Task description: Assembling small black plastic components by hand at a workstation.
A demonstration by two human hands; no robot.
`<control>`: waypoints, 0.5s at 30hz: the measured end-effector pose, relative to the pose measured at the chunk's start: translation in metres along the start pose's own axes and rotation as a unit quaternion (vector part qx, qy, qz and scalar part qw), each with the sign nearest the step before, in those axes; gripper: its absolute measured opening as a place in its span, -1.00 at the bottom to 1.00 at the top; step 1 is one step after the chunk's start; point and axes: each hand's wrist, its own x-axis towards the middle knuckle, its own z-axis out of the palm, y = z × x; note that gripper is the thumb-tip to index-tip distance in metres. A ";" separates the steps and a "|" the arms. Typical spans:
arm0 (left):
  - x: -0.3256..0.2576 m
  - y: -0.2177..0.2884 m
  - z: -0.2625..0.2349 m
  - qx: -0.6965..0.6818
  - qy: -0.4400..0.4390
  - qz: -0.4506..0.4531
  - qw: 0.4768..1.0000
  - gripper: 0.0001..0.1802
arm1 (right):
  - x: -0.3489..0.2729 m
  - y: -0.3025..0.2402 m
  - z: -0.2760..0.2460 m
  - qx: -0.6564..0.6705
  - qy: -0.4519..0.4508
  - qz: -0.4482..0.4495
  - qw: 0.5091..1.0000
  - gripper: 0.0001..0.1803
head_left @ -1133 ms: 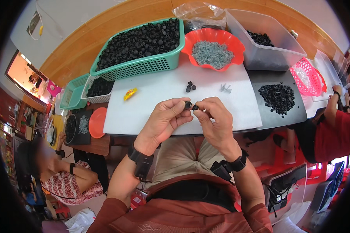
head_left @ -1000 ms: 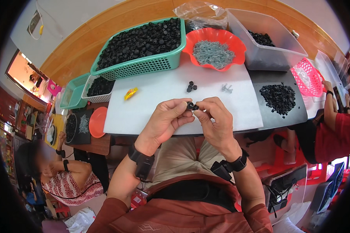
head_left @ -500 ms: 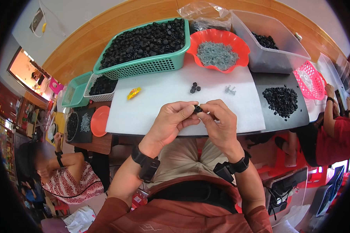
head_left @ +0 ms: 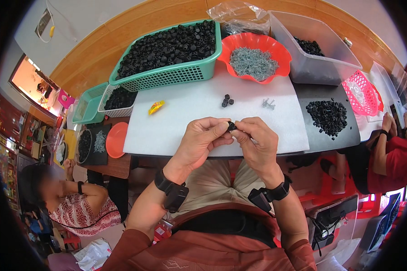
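Over the near part of a white foam sheet point(head_left: 176, 135), both my hands pinch one small black plastic part point(head_left: 231, 126). Thumb and fingers of my left hand point(head_left: 202, 137) grip it from the left. From the right, my right hand point(head_left: 257, 139) closes on it with thumb and forefinger. The fingers cover much of the part, so its exact shape is hidden. Beyond my hands lie a few black plastic pieces point(head_left: 227, 101) in a cluster and a few silver screws point(head_left: 268, 104). A small yellow packet point(head_left: 156, 107) rests at the left.
Along the back stand a green basket point(head_left: 167, 73) full of black parts, a red scalloped bowl point(head_left: 282, 67) of screws and a clear bin point(head_left: 321, 72). Black pieces point(head_left: 328, 117) are heaped on a dark board at right. People sit at both sides.
My hands stay nearly in place, with the black part shifted very slightly. At the right, the other person's hands have moved a little lower; the person at left has shifted an arm.
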 end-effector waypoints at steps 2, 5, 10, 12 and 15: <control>0.000 -0.001 0.001 0.006 0.007 0.001 1.000 -0.75 | -0.002 0.001 0.001 -0.001 0.005 -0.003 1.000 -0.81; -0.001 -0.002 0.001 0.013 0.010 0.004 1.000 -0.75 | -0.003 0.003 0.001 -0.016 0.005 -0.018 1.000 -0.79; -0.002 -0.003 0.002 0.030 0.016 0.007 0.999 -0.75 | -0.003 0.004 0.001 -0.028 -0.003 -0.053 0.998 -0.74; -0.002 -0.004 0.002 0.035 0.016 0.010 0.999 -0.76 | -0.003 0.004 0.000 -0.030 -0.007 -0.055 0.998 -0.75; -0.002 -0.005 0.001 0.046 0.015 0.017 0.999 -0.77 | -0.002 0.002 -0.001 -0.033 -0.013 -0.058 0.998 -0.75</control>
